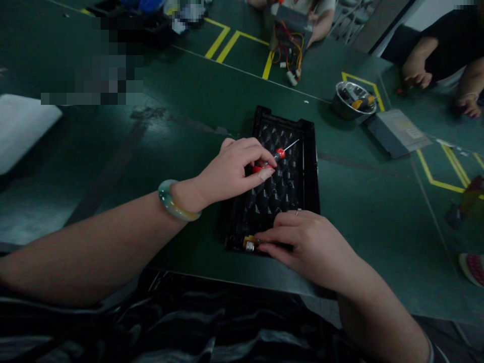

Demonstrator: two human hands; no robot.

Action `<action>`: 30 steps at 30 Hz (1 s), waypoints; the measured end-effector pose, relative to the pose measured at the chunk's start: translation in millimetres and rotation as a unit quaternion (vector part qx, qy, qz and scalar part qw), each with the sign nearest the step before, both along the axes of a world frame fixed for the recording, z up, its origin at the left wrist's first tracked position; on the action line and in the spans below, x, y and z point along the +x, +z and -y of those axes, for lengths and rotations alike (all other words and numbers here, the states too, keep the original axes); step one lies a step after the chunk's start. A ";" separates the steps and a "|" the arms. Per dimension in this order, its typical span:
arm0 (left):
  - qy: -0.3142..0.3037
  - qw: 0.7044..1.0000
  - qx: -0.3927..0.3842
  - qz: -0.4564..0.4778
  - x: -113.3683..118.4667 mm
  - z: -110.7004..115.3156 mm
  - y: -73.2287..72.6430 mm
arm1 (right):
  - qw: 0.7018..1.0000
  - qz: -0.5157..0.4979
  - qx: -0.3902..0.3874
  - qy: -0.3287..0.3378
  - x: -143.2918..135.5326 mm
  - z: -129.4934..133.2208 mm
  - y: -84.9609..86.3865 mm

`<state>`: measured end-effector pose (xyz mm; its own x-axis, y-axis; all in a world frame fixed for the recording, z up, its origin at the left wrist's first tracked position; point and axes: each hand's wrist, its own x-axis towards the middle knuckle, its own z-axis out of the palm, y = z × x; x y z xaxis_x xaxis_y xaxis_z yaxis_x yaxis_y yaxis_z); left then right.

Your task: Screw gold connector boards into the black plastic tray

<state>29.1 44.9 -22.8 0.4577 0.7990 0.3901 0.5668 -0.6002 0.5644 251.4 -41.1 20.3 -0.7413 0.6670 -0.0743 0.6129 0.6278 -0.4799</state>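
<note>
**Two hands at work over a black tray on a green counter**

A person with a green-and-amber bangle [177,201] on the left wrist bends the left hand [236,169] over a black tray [310,166] with a dimpled floor, which lies on the green counter [370,217] close to its near edge. The left grip is closed around the red handle of a screwdriver [280,153], its thin shaft slanting up and to the right above the dimples. The right hand [315,242], a ring [298,212] on one finger, has its grip pressed together on a small yellow part [250,240] with a silvery piece at the tray's near left corner. Farther right sit a metal bowl [345,108] of assorted pieces and a flat gray box [397,133]. Across the counter, a co-worker [321,22] has both hands at a metal box [293,20] trailing red, yellow and orange wires, while another person in dark clothing [449,50] rests both forearms near the far right side
</note>
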 end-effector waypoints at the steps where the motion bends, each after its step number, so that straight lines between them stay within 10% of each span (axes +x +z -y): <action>1: 0.028 1.000 0.002 -0.010 0.6 0.6 0.2 | 1.000 -0.024 -0.011 -0.015 0.4 -1.0 1.4; 9: 0.079 0.990 -0.057 -0.103 2.9 -2.7 -1.6 | 0.962 -0.079 0.100 -0.243 9.5 -27.4 -7.4; 24: 0.111 0.990 0.084 -0.022 7.3 4.9 7.8 | 0.959 -0.095 0.108 -0.246 14.0 -46.1 -27.3; 30: -0.007 0.989 0.139 -0.042 9.8 22.6 14.6 | 0.964 -0.043 0.167 -0.205 8.8 -50.5 -24.5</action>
